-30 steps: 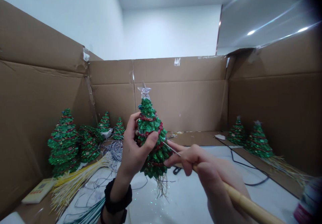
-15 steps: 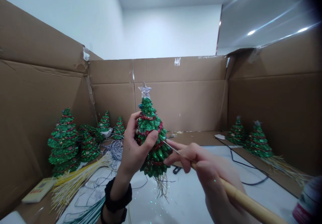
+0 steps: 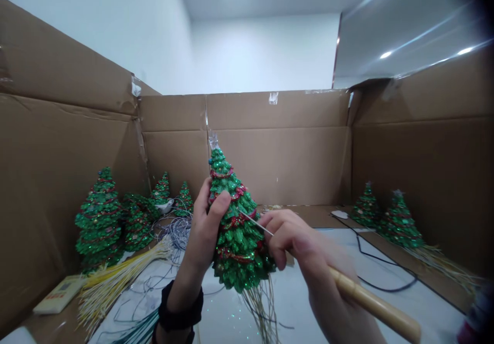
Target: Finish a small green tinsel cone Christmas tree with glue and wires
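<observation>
Glittery green tree (image 3: 237, 236) is hanging above the white tabletop (image 3: 297, 308), its clear star (image 3: 213, 140) leaning left and its thin strands (image 3: 264, 308) trailing from the base. The left hand (image 3: 204, 225) is gripping its side, thumb pressing across the front. The right hand (image 3: 309, 248) is clasping a wooden-handled tool (image 3: 382, 305), and that slim metal shaft is touching the tree's front beside the red garland (image 3: 235, 222). More green trees (image 3: 101, 220) are standing at both sides.

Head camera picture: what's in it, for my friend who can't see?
A left hand holds a glittery green Christmas tree while the right hand points a thin, wooden-handled tool at it. More trees stand on both sides, near cardboard walls.
</observation>
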The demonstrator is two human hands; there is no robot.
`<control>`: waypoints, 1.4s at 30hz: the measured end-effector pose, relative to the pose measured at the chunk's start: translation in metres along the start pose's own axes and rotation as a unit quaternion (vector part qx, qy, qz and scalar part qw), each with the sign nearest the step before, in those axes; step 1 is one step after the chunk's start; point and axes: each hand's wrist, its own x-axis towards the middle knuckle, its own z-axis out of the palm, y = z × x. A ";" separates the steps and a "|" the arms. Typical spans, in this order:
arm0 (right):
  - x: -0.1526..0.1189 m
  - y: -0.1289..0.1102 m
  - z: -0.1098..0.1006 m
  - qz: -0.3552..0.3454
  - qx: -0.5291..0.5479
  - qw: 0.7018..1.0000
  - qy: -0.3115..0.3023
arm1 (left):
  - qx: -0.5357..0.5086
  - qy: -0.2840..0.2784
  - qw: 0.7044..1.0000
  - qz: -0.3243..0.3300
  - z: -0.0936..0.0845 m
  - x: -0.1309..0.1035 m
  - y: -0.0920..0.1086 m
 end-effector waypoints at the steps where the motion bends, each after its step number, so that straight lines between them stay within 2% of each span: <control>1: 0.000 0.000 0.000 0.005 0.002 1.000 -0.006 | -0.006 -0.009 1.000 -0.009 -0.001 0.001 0.000; 6: 0.002 -0.001 -0.001 0.003 0.008 1.000 -0.030 | -0.033 -0.042 0.998 -0.036 -0.005 0.004 0.002; 10: 0.005 0.003 -0.002 -0.004 0.025 0.999 -0.045 | -0.033 -0.036 0.998 -0.046 -0.002 0.002 0.004; 13: 0.005 0.005 -0.001 -0.011 0.036 0.998 -0.041 | -0.057 -0.026 0.997 -0.051 0.000 0.000 0.005; 20: 0.003 0.006 0.002 -0.020 0.040 0.999 -0.024 | -0.128 -0.042 0.987 -0.087 0.005 -0.004 0.005; 27: 0.001 0.001 0.004 -0.055 -0.043 0.997 -0.012 | -0.170 -0.022 0.979 -0.111 0.012 -0.006 0.010; 32: 0.001 0.004 0.002 -0.152 -0.157 0.975 -0.035 | -0.154 -0.013 0.983 -0.098 0.011 -0.005 0.009; 36: 0.003 0.011 0.006 -0.229 -0.226 0.947 -0.019 | -0.128 -0.007 0.989 -0.068 0.010 -0.006 0.007; 39: 0.005 0.015 0.007 -0.243 -0.247 0.938 -0.002 | -0.120 0.007 0.991 -0.063 0.011 -0.008 0.009; 42: 0.002 0.018 -0.005 -0.225 -0.238 0.941 0.090 | -0.114 0.042 0.991 -0.058 0.011 -0.009 0.011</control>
